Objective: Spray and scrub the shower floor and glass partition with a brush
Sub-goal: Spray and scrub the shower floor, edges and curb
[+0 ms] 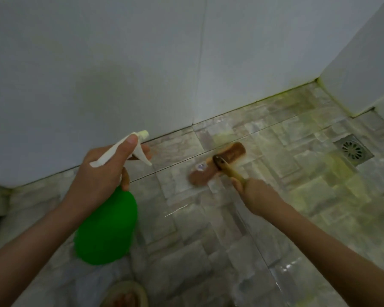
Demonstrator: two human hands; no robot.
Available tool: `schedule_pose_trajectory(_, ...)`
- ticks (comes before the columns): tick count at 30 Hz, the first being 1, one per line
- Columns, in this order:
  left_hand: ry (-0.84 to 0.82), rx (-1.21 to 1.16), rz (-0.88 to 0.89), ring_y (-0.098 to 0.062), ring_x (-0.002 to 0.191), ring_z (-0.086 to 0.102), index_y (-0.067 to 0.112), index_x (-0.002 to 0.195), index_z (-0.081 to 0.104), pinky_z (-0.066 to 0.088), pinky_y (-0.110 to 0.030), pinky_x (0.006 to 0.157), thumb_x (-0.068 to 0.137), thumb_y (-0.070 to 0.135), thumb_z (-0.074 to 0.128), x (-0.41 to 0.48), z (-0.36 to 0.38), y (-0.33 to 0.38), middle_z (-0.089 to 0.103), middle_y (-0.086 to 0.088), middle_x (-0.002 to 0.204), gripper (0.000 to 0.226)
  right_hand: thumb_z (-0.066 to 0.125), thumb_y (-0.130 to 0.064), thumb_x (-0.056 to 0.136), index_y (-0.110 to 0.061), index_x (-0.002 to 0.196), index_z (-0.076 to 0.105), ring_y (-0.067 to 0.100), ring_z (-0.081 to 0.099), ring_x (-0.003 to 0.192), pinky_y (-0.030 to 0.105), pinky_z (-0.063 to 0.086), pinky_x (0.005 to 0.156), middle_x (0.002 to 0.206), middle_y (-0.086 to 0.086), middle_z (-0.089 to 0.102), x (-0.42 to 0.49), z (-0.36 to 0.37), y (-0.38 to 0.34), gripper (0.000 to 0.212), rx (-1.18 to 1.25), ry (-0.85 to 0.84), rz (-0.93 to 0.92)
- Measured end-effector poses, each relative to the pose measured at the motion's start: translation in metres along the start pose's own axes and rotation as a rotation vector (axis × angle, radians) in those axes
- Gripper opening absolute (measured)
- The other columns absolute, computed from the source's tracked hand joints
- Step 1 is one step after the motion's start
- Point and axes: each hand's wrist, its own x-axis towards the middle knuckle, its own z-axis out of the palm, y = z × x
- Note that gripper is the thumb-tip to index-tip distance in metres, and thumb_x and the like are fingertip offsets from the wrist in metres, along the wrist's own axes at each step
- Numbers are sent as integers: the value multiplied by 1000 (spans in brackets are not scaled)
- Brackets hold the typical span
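Head view: left hand [102, 171] wrapped round the neck of a green spray bottle [106, 227], thumb lying on top of the white trigger head [124, 149], a finger at the trigger. Bottle held off the shower floor [208, 240], nozzle aimed toward the wall [120, 63]. Right hand [255, 193] curled round the yellowish handle of the brush [217, 162]. Brown brush head sits flat on the tiles, near the wall base and well apart from the square drain [353, 151] to its right. Floor tiles look wet, with yellow-green staining around the drain and along the wall joint. Blurred rounded item at bottom edge, can't identify.
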Motion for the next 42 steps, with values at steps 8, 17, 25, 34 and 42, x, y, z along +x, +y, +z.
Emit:
schedule_pose_trajectory(8,195,34,-20,-14,37,48,36,97,74,44,-20,46,100,46,45,-47,-55,-9,78,17,98,30,33,-58,93,-15,68,51,31,62,73,37,49,67,73,9,60,11,32,-49,53,200,-18,-85)
schedule_pose_trajectory(17,219,84,-141,-19,38,50,25,93,78,43,-17,47,98,49,44,-78,-90,-54,78,16,99,42,32,-50,99,-20,62,39,26,51,68,31,39,64,63,2,46,45,32,-135,48,164,17,-251)
schedule_pose_trajectory(25,102,16,-202,-17,43,57,44,92,78,49,-28,55,81,82,42,-74,-96,-79,77,-14,93,53,35,-54,94,-21,86,55,9,63,72,24,53,70,79,-1,64,-80,86,-47,39,103,-248,-45)
schedule_pose_trajectory(34,-39,0,-134,-15,41,56,40,89,79,47,-19,50,85,80,44,-73,-106,-103,76,-19,90,53,33,-55,96,-16,75,53,16,56,61,34,49,59,69,0,58,-29,85,-150,49,207,-34,-117)
schedule_pose_trajectory(42,-83,-32,-140,-11,40,51,38,87,79,41,-11,47,86,67,44,-68,-115,-90,80,2,88,46,27,-64,89,-18,75,54,19,63,66,29,52,65,73,2,64,-125,107,-101,55,80,-132,25)
